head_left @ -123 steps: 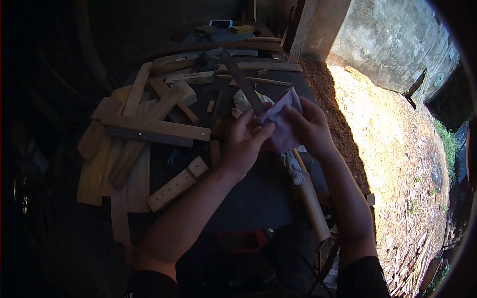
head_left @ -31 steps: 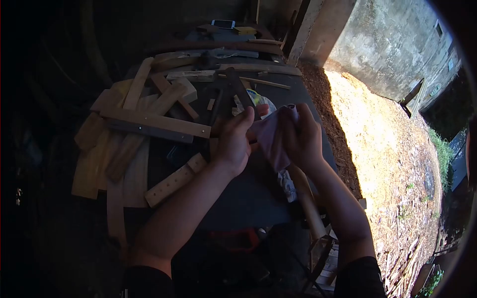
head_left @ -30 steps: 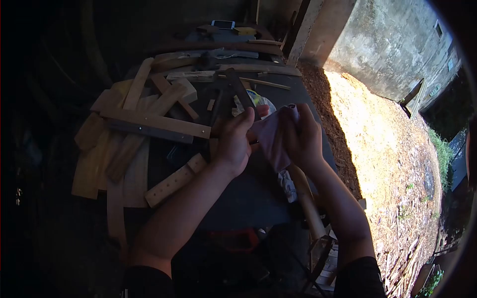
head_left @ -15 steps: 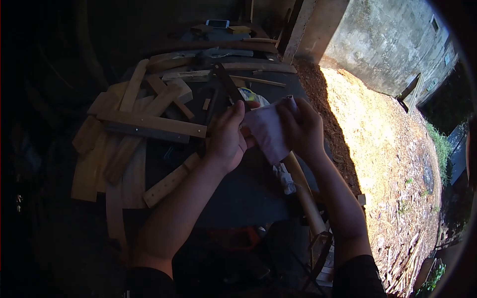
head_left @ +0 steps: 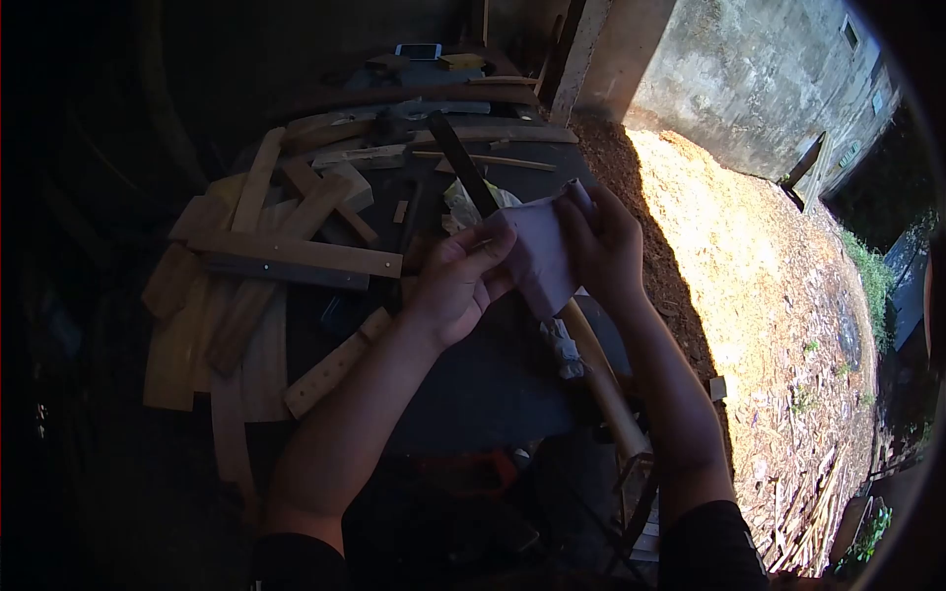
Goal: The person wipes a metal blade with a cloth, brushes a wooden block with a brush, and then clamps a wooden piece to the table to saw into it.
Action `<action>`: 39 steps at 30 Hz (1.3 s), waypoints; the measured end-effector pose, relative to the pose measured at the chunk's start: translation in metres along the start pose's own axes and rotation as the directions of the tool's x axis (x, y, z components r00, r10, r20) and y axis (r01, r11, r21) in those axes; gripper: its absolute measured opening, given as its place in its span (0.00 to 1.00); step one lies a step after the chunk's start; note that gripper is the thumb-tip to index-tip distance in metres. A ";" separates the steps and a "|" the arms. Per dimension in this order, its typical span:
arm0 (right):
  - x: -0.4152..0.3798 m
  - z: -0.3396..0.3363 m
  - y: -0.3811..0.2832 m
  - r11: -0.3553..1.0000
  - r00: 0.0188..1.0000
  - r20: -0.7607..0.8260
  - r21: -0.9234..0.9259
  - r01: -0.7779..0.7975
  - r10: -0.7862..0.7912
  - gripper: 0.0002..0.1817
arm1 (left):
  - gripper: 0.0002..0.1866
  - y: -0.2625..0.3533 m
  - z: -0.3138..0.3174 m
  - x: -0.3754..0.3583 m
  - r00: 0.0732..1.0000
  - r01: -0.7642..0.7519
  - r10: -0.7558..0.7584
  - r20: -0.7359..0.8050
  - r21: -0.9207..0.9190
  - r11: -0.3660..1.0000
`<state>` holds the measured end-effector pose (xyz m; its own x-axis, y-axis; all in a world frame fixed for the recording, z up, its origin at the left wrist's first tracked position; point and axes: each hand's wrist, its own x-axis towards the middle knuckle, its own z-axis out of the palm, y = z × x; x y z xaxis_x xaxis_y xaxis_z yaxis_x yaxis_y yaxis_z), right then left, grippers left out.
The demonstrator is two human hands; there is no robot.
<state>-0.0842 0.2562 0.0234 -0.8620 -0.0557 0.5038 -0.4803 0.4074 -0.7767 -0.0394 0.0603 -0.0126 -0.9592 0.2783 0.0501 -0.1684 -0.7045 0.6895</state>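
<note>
Both hands hold a pale, thin sheet (head_left: 540,251), like paper or sandpaper, above a dark table. My left hand (head_left: 458,281) pinches its left edge between thumb and fingers. At the upper right, my right hand (head_left: 606,241) is closed on the sheet, where the edge looks rolled. Behind the sheet, a long dark flat bar (head_left: 458,158) slants up to the left, beside a crumpled pale wrapper (head_left: 461,205). Below the sheet lie a plastic-wrapped piece (head_left: 562,350) and a light wooden pole (head_left: 603,379). Whether bar and wrapped piece join is hidden.
Wooden boards (head_left: 296,251) pile up on the left of the table (head_left: 443,394), near a strip with holes (head_left: 335,364). A phone (head_left: 418,51) lies at the far end. Wood shavings (head_left: 749,286) cover the sunlit ground on the right, by a wall (head_left: 759,79).
My left hand's fingers have closed on the sheet's left edge, and the sheet is spread flatter between both hands. The right hand has barely moved. The view has shifted slightly.
</note>
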 end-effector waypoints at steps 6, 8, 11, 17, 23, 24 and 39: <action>0.001 0.012 0.001 0.999 0.995 0.095 -0.031 0.035 -0.032 0.12 | 0.22 0.017 0.018 -0.008 0.990 -0.106 0.100 0.099 0.056 0.993; 0.001 0.017 0.002 1.000 0.980 0.201 0.002 -0.006 0.006 0.13 | 0.22 0.022 0.020 -0.011 0.985 -0.131 0.124 0.123 0.048 0.990; 0.002 0.021 0.002 0.998 0.950 0.312 0.055 -0.030 0.011 0.13 | 0.21 0.027 0.015 -0.012 0.979 -0.158 0.149 0.139 0.056 0.986; 0.004 -0.031 -0.054 0.981 0.976 0.163 -0.106 0.161 -0.143 0.13 | 0.19 0.033 0.011 -0.012 0.970 -0.242 0.244 -0.004 0.097 0.965; -0.035 -0.029 -0.092 0.972 0.908 0.417 -0.195 0.130 -0.038 0.14 | 0.17 0.025 0.024 -0.015 0.974 -0.199 0.206 -0.090 0.086 0.976; -0.033 -0.029 -0.092 0.969 0.900 0.434 -0.238 0.068 0.043 0.15 | 0.17 0.022 0.026 -0.015 0.974 -0.203 0.210 -0.084 0.087 0.975; -0.032 -0.071 -0.092 0.992 0.623 0.777 -0.020 -0.121 0.092 0.16 | 0.21 0.024 0.030 -0.022 0.928 -0.305 0.199 0.316 0.333 0.892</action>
<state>-0.0012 0.2855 0.1061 -0.7070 -0.7054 -0.0507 -0.3689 0.4290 -0.8246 -0.0153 0.0569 0.0242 -0.8515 0.3241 0.4123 0.2182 -0.4960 0.8405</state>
